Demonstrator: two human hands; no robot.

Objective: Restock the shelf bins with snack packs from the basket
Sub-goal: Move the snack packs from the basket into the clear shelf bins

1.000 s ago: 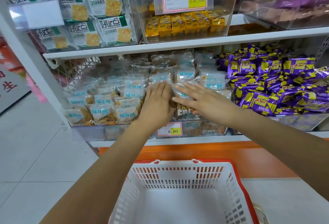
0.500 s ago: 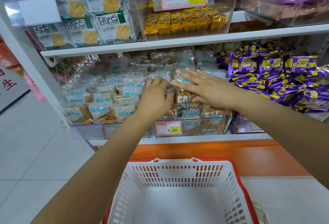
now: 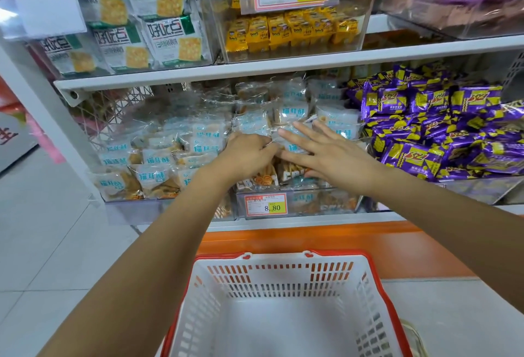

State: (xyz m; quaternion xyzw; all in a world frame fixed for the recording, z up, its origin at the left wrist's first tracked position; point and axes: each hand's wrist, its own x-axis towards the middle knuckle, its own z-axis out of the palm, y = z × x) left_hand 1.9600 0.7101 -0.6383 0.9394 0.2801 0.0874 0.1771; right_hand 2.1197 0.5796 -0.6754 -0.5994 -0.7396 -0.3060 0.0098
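**A:** Where are the hands?

**B:** Both are up at the middle shelf bin (image 3: 326,204), just above centre. The left hand (image 3: 249,155) has its fingers curled down into the clear snack packs (image 3: 293,113) and grips the crinkled wrapper of one. The right hand (image 3: 331,155) is touching it at its 3 o'clock, flat, with fingers straight and spread over the packs, holding nothing.

**A:** And the packs themselves?

**B:** They are heaped in that bin, clear wrappers with pale blue print. Brown-labelled ones show beneath the hands, behind the 8.80 price label (image 3: 266,206) on the front wall. More of the same clear packs fill the neighbouring bin (image 3: 147,178) at 9 o'clock.

**A:** The basket?

**B:** It is at 6 o'clock, below both forearms on the floor side of the shelf. The basket (image 3: 377,285) is white with slotted walls and a red rim, and its white bottom is in plain sight.

**A:** What else is round about?

**B:** Purple packs (image 3: 425,135) are piled at 3 o'clock. On the shelf above, yellow packs (image 3: 289,30) stand in a clear box at 12 o'clock, and green-and-white cracker bags (image 3: 158,16) are stacked at 11 o'clock.
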